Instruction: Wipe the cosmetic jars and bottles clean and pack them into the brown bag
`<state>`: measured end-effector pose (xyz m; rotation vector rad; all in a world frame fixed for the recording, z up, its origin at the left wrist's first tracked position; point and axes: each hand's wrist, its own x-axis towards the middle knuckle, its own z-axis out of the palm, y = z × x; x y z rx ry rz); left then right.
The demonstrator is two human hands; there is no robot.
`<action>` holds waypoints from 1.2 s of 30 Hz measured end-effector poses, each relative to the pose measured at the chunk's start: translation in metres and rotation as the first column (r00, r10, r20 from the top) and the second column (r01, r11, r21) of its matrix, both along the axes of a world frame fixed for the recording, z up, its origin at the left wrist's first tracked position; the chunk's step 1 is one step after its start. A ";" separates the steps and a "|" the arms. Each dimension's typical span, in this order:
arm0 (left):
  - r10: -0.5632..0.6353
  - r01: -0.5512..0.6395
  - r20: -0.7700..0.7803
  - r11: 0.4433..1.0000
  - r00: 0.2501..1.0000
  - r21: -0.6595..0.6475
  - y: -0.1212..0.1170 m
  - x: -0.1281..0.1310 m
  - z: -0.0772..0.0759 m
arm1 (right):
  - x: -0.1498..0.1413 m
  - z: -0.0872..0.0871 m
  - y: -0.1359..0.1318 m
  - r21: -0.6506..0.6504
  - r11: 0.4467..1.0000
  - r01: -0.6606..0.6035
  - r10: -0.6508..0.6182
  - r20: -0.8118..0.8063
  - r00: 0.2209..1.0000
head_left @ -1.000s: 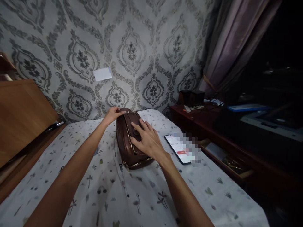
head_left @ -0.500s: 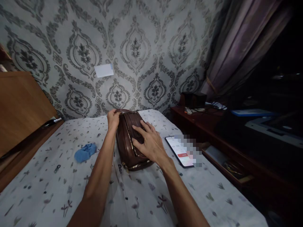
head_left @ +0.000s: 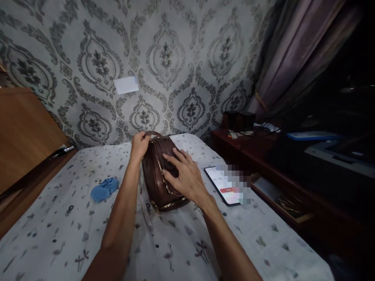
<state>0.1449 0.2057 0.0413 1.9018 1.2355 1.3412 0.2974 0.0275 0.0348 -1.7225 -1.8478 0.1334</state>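
A brown leather bag [head_left: 152,177] with gold zippers lies on the patterned bed sheet [head_left: 152,249]. At its far left corner, my left hand [head_left: 138,146] pinches the bag's handle strap [head_left: 155,134], which arches up from the far end. My right hand [head_left: 186,175] rests on the top of the bag with its fingers spread, covering part of the front pocket. To the left lies a crumpled blue cloth [head_left: 104,189]. A phone [head_left: 224,187] with a lit screen, partly pixelated, is to the right of the bag.
A wooden panel [head_left: 29,136] borders the sheet at the left. On the right stands a dark red desk [head_left: 234,146] with cables, black boxes [head_left: 238,120] and an open drawer [head_left: 281,203]. A patterned wall [head_left: 166,86] with a white card [head_left: 125,85] rises behind, beside a curtain [head_left: 281,66].
My left hand has moved slightly up and left, raising the handle strap into a higher arch. My right hand stays on the bag. The view has shifted a little.
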 end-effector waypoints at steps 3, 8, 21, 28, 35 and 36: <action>0.058 -0.055 -0.035 0.996 0.998 0.074 -0.009 0.005 0.004 | 0.000 0.001 -0.001 -0.003 1.000 0.001 -0.001 0.000 1.000; 0.005 0.015 -0.148 0.991 0.989 0.132 -0.017 0.027 0.009 | 0.001 -0.001 0.000 0.012 1.000 -0.009 0.009 0.011 1.000; -0.026 0.036 -0.188 0.998 0.982 0.049 0.001 0.050 0.016 | 0.002 -0.001 -0.001 0.029 1.000 -0.005 0.005 -0.002 1.000; -0.125 0.128 -0.096 0.991 0.987 0.026 -0.006 0.051 0.016 | 0.001 -0.001 -0.002 0.045 0.999 -0.013 0.014 -0.009 1.000; -0.201 0.206 -0.092 0.977 0.975 0.045 -0.029 0.048 0.025 | 0.001 -0.001 -0.002 0.059 0.998 -0.014 0.015 -0.008 1.000; -0.211 0.216 -0.097 0.975 0.973 0.045 -0.032 0.047 0.026 | 0.001 -0.002 -0.002 0.060 0.998 -0.014 0.014 -0.009 1.000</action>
